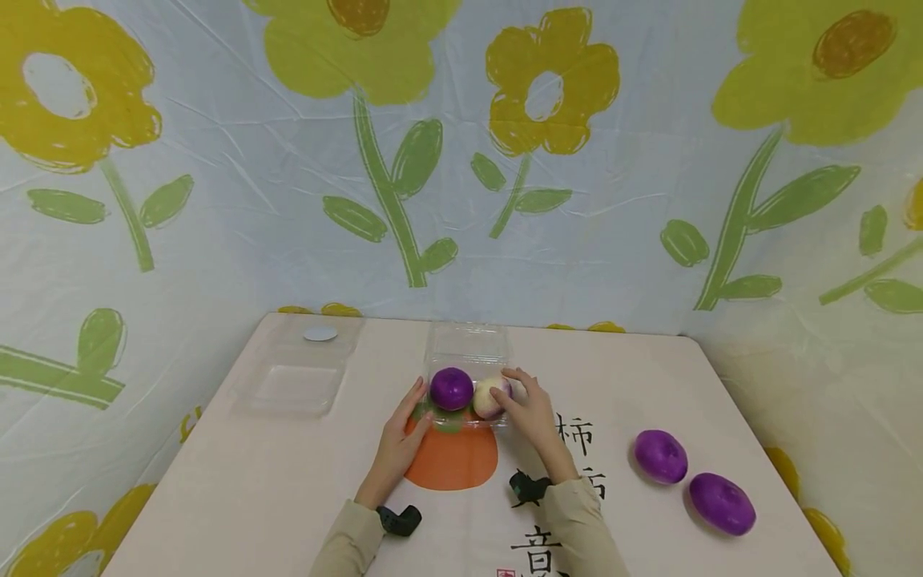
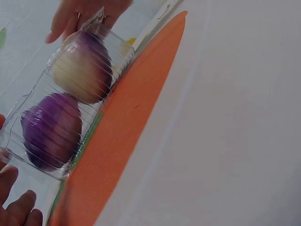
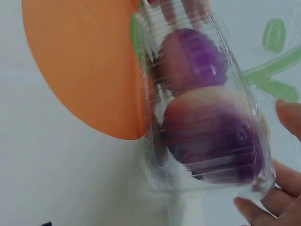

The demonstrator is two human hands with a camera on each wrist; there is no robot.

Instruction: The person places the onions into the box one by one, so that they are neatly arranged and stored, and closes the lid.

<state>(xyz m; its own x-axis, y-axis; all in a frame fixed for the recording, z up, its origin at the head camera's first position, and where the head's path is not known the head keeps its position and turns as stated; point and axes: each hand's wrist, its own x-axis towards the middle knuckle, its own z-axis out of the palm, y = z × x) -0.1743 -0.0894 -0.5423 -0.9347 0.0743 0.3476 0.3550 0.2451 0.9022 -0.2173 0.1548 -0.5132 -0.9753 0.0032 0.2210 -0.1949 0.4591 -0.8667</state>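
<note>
Near the table's middle, a clear plastic container (image 1: 470,419) stands with its lid open. In it sit a glossy purple turnip (image 1: 451,389) at left and a cream-and-purple turnip (image 1: 487,400) at right. My left hand (image 1: 397,441) holds the container's left end, thumb at the front corner and fingers along the side. Around the right-hand turnip, my right hand (image 1: 532,413) has its fingers spread, thumb over the turnip. In the right wrist view, its fingers (image 3: 277,200) lie outside the container's corner and its thumb stands apart from the wall. Contact with the turnip is unclear.
Two more purple turnips, one nearer the middle (image 1: 660,457) and one farther right (image 1: 722,503), lie on the table (image 1: 274,489). Another clear container (image 1: 296,390) stands open at the back left, with a white oval label (image 1: 320,333) on its lid. A flowered cloth (image 1: 461,176) hangs behind.
</note>
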